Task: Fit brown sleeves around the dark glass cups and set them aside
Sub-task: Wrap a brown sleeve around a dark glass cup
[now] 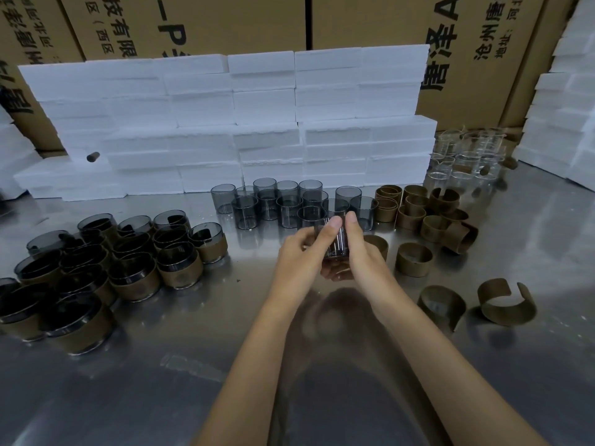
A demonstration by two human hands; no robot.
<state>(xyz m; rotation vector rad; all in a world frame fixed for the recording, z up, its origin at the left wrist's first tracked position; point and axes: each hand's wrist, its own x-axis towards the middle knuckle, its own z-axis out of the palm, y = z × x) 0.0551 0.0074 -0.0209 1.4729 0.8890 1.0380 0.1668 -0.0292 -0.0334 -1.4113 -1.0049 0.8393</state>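
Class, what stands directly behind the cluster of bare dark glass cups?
Behind the bare dark cups rises a wall of stacked white foam blocks; cardboard boxes show above it. The wall hides whatever lies lower behind it.

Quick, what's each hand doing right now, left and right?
Left hand: fingers curled round the dark glass cup, holding it.
Right hand: fingers also gripping the same cup; no sleeve visible on it.

Smoky dark-grey translucent glass cups [291,206], olive-brown sleeves [413,259], dark cups banded in brown sleeves [135,275], white foam blocks [257,123], tan cardboard boxes [225,20] with black printed characters, clear colourless beakers [467,159], silvery reflective metal table [161,381]
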